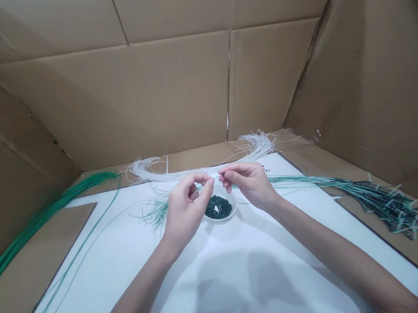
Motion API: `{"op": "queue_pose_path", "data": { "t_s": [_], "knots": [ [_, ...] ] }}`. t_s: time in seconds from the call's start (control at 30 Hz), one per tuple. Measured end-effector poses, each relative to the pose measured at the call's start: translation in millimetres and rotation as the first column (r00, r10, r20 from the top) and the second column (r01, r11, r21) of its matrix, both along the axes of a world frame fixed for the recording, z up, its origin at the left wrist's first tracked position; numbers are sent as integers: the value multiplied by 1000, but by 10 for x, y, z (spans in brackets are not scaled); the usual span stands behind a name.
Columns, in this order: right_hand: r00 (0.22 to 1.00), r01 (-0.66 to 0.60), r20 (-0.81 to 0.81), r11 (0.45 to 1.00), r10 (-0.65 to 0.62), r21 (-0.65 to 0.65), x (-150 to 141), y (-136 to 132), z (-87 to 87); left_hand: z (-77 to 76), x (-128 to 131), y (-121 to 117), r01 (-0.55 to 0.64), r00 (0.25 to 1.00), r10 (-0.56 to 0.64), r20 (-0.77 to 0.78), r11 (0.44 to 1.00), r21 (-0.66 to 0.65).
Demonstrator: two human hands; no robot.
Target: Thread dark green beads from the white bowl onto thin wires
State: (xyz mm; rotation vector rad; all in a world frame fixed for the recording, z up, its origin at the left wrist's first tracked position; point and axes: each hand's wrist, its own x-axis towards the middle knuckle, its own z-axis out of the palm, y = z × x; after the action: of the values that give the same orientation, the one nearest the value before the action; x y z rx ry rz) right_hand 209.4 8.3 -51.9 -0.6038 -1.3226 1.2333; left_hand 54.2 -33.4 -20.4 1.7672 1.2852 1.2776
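Both my hands hover over a small white dish (231, 214) filled with dark green beads (218, 206). My left hand (186, 208) is closed in a pinch, thumb against forefinger. My right hand (249, 181) is also pinched, and a thin green cord (290, 179) runs from its fingertips off to the right. The two pinches almost meet above the dish. What sits between the left fingertips is too small to make out.
A bundle of white cords (199, 169) arcs along the back of the white board (218, 271). Beaded green cords (389, 202) lie in a heap at right. Plain green cords (36, 220) trail off at left. Cardboard walls (175, 91) enclose the space.
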Motion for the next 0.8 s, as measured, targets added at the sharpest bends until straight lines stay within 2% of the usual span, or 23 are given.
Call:
{"op": "queue_pose_path", "data": {
  "t_s": [0.27,0.6,0.7,0.8],
  "knots": [
    [1000,-5,1,1000,5,-9,10,18,-37,-19,-4,5,37,999,-37,-15,999,-19],
    [1000,19,20,1000,-19,13,15,36,-55,-21,-5,12,21,999,-21,-35,1000,-6],
    [997,52,60,998,-53,26,17,22,-26,-36,-8,18,13,998,-12,-62,1000,18],
    [982,129,126,987,-140,95,21,-10,19,-53,-10,22,-11,994,19,-108,997,79]
  ]
}}
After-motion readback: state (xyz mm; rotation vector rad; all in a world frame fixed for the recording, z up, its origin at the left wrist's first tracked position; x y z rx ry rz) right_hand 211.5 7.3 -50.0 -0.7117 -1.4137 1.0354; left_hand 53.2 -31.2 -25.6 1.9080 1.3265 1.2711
